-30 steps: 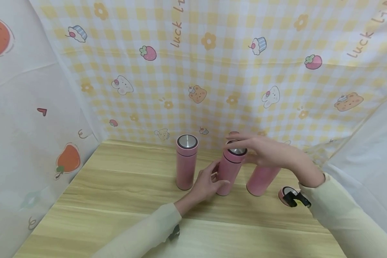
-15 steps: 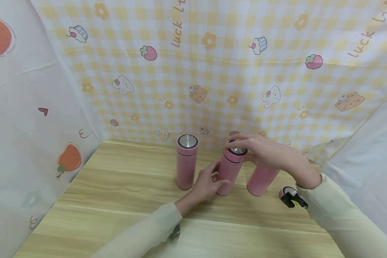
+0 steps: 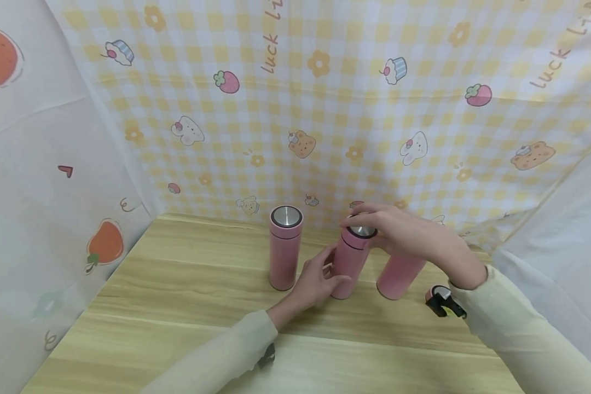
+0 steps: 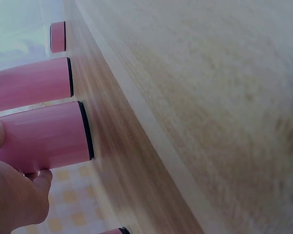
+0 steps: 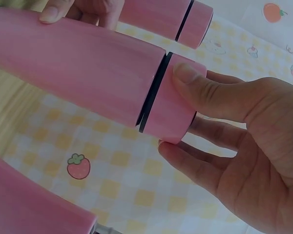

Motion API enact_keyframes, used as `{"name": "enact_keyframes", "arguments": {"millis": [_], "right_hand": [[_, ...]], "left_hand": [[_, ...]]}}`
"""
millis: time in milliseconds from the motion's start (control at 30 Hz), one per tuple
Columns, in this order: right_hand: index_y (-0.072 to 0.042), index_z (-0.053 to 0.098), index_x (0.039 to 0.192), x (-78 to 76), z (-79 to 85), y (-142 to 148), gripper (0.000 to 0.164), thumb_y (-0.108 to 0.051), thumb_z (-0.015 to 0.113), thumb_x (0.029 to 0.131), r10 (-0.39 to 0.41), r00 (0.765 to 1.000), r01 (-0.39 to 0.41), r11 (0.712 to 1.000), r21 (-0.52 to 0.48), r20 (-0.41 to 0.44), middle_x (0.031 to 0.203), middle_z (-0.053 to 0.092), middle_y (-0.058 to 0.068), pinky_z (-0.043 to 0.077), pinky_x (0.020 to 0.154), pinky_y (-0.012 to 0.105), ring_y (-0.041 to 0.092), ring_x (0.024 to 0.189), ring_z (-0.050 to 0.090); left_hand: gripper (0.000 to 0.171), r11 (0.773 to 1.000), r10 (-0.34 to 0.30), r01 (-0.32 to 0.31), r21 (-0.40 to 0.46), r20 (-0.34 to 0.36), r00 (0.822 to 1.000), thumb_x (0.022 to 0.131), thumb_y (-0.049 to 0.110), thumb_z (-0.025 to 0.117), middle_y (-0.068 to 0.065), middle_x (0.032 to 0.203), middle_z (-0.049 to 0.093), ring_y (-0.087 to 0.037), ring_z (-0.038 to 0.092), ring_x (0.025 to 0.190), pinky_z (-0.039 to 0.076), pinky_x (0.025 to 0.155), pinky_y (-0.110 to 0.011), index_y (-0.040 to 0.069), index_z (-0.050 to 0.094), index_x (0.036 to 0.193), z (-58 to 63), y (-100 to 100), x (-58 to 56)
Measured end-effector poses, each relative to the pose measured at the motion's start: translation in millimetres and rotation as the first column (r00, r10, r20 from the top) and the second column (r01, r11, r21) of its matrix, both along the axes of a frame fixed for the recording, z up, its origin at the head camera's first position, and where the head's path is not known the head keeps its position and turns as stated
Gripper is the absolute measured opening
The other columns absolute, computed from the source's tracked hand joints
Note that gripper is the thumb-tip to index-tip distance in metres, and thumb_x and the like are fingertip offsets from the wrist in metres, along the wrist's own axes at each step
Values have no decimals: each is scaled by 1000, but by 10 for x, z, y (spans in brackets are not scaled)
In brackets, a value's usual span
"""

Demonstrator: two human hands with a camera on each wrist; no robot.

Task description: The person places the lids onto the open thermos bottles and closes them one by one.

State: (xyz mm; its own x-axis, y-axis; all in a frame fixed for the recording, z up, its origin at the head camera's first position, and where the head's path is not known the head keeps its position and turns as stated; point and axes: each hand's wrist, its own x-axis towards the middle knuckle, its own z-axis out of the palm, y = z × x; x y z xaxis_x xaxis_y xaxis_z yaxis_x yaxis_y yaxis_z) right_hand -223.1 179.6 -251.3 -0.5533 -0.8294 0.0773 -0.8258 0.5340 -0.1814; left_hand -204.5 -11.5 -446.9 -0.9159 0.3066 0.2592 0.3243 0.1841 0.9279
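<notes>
- left hand (image 3: 317, 282) curled round the body of the middle pink cylindrical flask (image 3: 349, 262), upright on the pale wood-grain table (image 3: 187, 284)
- right hand (image 3: 409, 232) grips its pink, silver-topped cap (image 3: 357, 239)
- capped pink cylindrical flask (image 3: 283, 257) upright to the left
- third pink flask (image 3: 400, 276) right, partly hidden; loose pink round lid (image 3: 430, 296) near it

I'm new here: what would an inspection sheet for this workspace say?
Surface: pale wood-grain tabletop.
Job's things: left pink cylindrical flask, upright, capped; middle pink cylindrical flask, capped; right pink cylindrical flask, uncapped, silver-coloured neck showing; short round pink cap, loose on the tabletop.
Clutter: nothing seen.
Hands: left hand grips the middle flask's body; right hand grips its cap.
Cables: nothing seen.
Surroundings: yellow-and-white checked cloth behind; white printed cloth at left.
</notes>
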Motion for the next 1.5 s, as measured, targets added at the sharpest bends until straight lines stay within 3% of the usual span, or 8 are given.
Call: {"name": "enact_keyframes", "arguments": {"millis": [767,1500], "right_hand": [[-14,68,134,6,21,-25,51,-1,80,87,-52,998,51,998,33,21,144,53,17,51,99,50,36,133,48],[-12,65,137,-22,37,-14,52,-5,81,88,-22,998,21,1000,17,51,146,53,15,50,102,49,34,139,42]], "left_hand": [[65,1000,-6,6,-1,2,1000,94,22,76,-6,145,54,-18,50,133,46,106,-34,17,44,151,-7,6,7],[68,1000,-10,10,1,1,1000,94,22,76,-7,149,50,-19,48,135,45,106,-32,16,42,153,0,11,5]]}}
